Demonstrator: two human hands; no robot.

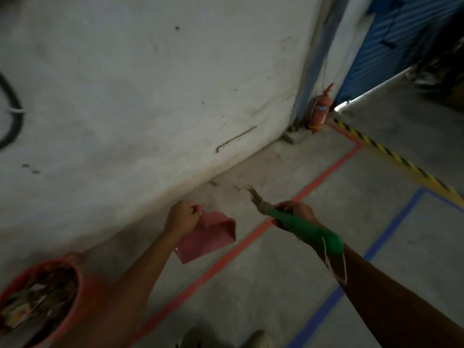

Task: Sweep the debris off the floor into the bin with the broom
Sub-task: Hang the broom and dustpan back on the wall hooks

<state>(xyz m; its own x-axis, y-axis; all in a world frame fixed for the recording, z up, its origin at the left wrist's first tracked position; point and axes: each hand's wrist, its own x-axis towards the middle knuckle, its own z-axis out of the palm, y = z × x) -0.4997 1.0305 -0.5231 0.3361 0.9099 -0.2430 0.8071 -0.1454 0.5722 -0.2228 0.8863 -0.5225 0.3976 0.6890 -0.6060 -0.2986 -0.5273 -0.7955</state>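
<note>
Green-wrapped broom [303, 228]: grasped near its fibre end by the right hand [296, 213]; long axis run lower right to upper left, fibre tip aimed at the wall [150, 96] base, judged for drawing dust back. Pink dustpan [208, 237]: handle clenched in the left hand [182, 218], held ready alongside. Red bin [77, 277]: lower left, part filled.

Left hand [182, 217] grips the dustpan [208, 237] by its handle, pan hanging below, off the floor, close before the wall [125, 96]. Right hand [295, 213], to its right, holds the broom [301, 227]: one end points ahead to the wall foot, the other lies back along my forearm. Bin [77, 280] at lower left, outside my left arm, rubbish in it. Bits of debris [213, 183] at the wall foot, beyond the dustpan. A floor line [226, 259] passes under and between my hands toward the far corner, where an extinguisher [320, 110] stands.
</note>
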